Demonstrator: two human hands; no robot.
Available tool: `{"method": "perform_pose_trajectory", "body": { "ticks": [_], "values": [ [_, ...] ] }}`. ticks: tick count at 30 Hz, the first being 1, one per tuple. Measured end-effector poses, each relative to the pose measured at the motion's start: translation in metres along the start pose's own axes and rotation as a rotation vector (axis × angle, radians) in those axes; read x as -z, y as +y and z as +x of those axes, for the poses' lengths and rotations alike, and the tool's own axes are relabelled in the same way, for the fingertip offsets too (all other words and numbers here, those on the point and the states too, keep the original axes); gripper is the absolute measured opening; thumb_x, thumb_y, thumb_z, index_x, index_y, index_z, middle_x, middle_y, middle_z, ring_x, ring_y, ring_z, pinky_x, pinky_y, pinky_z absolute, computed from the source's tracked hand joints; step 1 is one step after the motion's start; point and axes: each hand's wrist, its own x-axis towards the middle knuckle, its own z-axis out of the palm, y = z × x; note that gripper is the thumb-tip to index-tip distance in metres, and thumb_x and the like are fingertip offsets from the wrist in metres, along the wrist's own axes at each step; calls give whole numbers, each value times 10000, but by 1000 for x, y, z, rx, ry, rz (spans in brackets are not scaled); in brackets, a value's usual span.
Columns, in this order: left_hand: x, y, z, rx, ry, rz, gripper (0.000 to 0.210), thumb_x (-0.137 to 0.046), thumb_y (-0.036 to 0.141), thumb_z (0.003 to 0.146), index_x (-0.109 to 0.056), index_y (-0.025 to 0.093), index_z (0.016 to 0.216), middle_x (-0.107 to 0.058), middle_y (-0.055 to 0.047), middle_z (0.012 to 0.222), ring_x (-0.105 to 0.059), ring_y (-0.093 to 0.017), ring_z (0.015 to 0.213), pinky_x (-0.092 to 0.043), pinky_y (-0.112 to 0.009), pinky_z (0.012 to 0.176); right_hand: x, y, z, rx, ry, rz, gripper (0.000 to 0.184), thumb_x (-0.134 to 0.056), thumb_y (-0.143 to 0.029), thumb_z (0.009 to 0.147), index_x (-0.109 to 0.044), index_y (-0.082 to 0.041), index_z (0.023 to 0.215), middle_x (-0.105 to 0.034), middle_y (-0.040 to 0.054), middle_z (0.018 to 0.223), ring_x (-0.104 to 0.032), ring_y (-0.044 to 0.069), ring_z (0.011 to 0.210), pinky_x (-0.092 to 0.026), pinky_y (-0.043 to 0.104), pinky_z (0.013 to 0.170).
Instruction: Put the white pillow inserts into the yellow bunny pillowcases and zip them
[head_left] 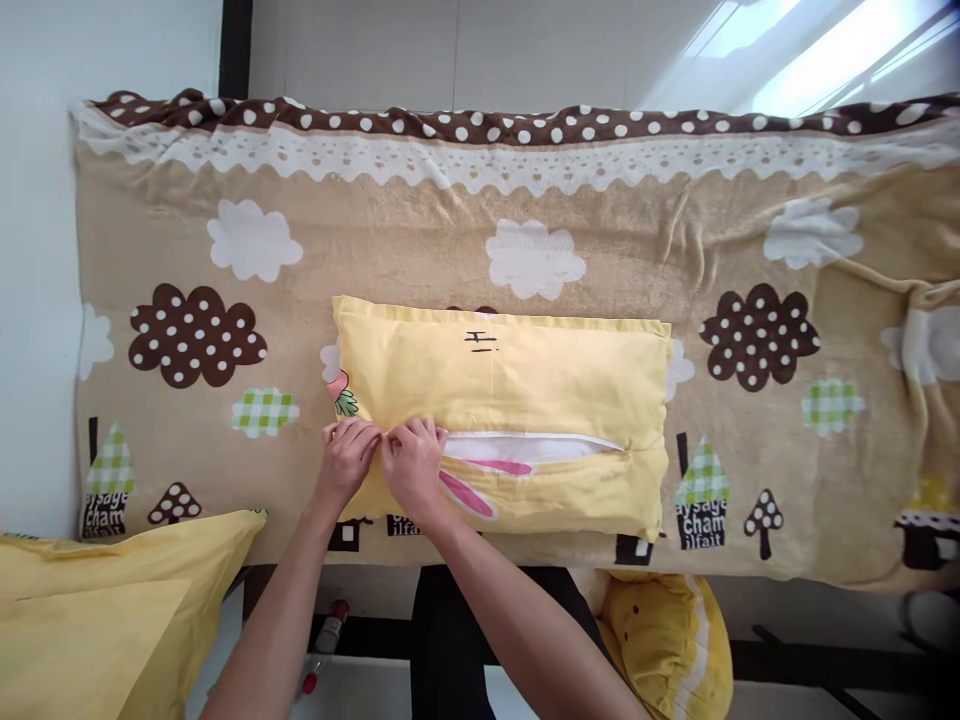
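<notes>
A yellow pillow in a pillowcase [555, 375] lies flat before me, with a carrot print on its left edge and pink-and-white ear shapes below the middle. A long slit runs across the case, and the white inner pillow [517, 447] shows through it. My left hand [349, 455] pinches the cloth at the slit's left end. Right beside it, my right hand [412, 455] is closed on the pillowcase along the same line. The fingertips nearly meet, and whatever small part may be between them is hidden.
A tan blanket [397, 230] with cloud and mushroom prints covers the surface under the pillow. Another yellow pillow [97, 620] is at the lower left. A yellow plush cushion [667, 640] and a red-capped bottle [328, 640] are below the front edge.
</notes>
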Motion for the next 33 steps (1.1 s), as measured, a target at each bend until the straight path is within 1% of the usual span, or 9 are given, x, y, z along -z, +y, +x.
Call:
{"method": "perform_pose_trajectory", "body": {
  "ticks": [3,5,10,14,19,23,25,28,33],
  "values": [
    [8,-3,8,-85,-48,73,243,-465,267,1007,-694,220,938,-727,-41,906,-608,-205,956,-324,-356,846,2,8,-8,30,97,5,193,-626,-193,875,-590,-204,686,-607,31,772,-478,201,828,-288,371,802],
    [12,-4,11,-104,-90,112,235,-472,240,993,-703,229,949,-723,-48,919,-603,-216,973,-325,-362,846,7,16,-14,3,164,29,180,-603,-191,886,-578,-207,708,-602,32,777,-475,201,816,-289,374,802],
    [20,-7,15,-154,-117,214,250,-473,181,959,-714,241,928,-701,-66,956,-597,-228,985,-326,-376,845,30,39,-32,-47,308,36,175,-554,-196,920,-568,-216,747,-612,28,777,-496,208,814,-286,384,807],
    [30,-13,11,-153,-120,233,280,-475,135,923,-724,259,951,-687,-72,984,-590,-235,1008,-327,-383,868,64,64,-43,-74,418,-1,176,-551,-246,948,-593,-226,778,-624,26,777,-518,218,825,-286,400,833],
    [41,-17,6,-205,-68,260,264,-501,150,907,-731,271,955,-682,-77,987,-600,-241,996,-331,-386,881,123,114,-52,-104,490,-52,200,-589,-293,953,-636,-232,769,-649,19,782,-527,223,853,-285,388,823],
    [43,-11,11,-314,-58,299,252,-497,136,917,-715,262,923,-694,-76,986,-612,-247,980,-332,-380,831,155,150,-53,-54,429,-62,203,-612,-298,939,-649,-229,752,-647,8,768,-530,204,818,-300,367,800],
    [43,-7,14,-342,-53,325,250,-493,123,914,-705,256,916,-698,-77,993,-614,-252,978,-329,-382,822,159,156,-50,-31,374,-58,197,-603,-276,931,-636,-223,745,-637,5,762,-534,190,800,-309,360,792],
    [43,-3,15,-315,-46,363,228,-505,133,902,-699,252,917,-697,-83,1017,-611,-265,988,-331,-395,856,154,150,-45,-51,346,-9,195,-586,-245,913,-598,-218,720,-605,-1,747,-538,176,777,-331,350,778],
    [42,-7,6,-285,-85,380,240,-488,139,900,-692,255,949,-697,-85,1030,-614,-256,991,-344,-400,904,139,127,-45,-121,436,48,218,-553,-244,931,-582,-227,716,-591,12,742,-519,187,752,-364,353,754]
  ]
}}
